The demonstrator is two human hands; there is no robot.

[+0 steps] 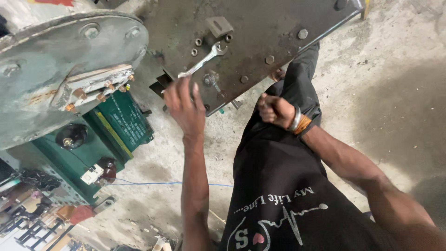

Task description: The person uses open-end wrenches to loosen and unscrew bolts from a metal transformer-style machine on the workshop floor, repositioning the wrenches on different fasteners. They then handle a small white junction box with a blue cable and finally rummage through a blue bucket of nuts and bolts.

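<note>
wrench [200, 63] handle end hidden behind left hand [185, 106], steel plate [260, 42] cut off at top edge — right hand [275, 110] fingers curled out of sight

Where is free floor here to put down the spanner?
Bare concrete floor lies right of the right hand. Crowded: beside the green machine, and around the spanner in the left hand, among plate bolts.

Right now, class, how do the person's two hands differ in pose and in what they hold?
The left hand is raised, gripping the silver open-ended metal spanner at the dark steel plate; the right hand is a closed fist, seemingly empty. The right wrist wears bangles; the left is bare. Both hands are bare.
</note>
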